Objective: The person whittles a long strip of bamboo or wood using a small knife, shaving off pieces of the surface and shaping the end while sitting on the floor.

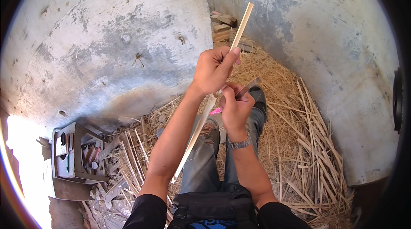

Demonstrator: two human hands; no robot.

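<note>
A long pale strip of split wood or bamboo (242, 26) slants across the middle, its upper end rising toward the walls and its lower end passing over my thighs. My left hand (216, 68) is closed around its upper part, thumb pressed along it. Just below, my right hand (235, 108) is closed on a knife, whose short, dark blade (248, 87) points up and to the right. The right fingers are close to the strip; whether the edge touches it is hidden. A metal watch (239, 142) circles my right wrist. Something pink (215, 111) shows beside the right hand.
Straw-like shavings (274, 79) cover the floor around my legs. Loose strips (317, 160) pile up along the right wall. A worn wooden stool-like box (75, 152) holding small items stands at left. Wood blocks (222, 21) lie in the far corner between weathered walls (128, 36).
</note>
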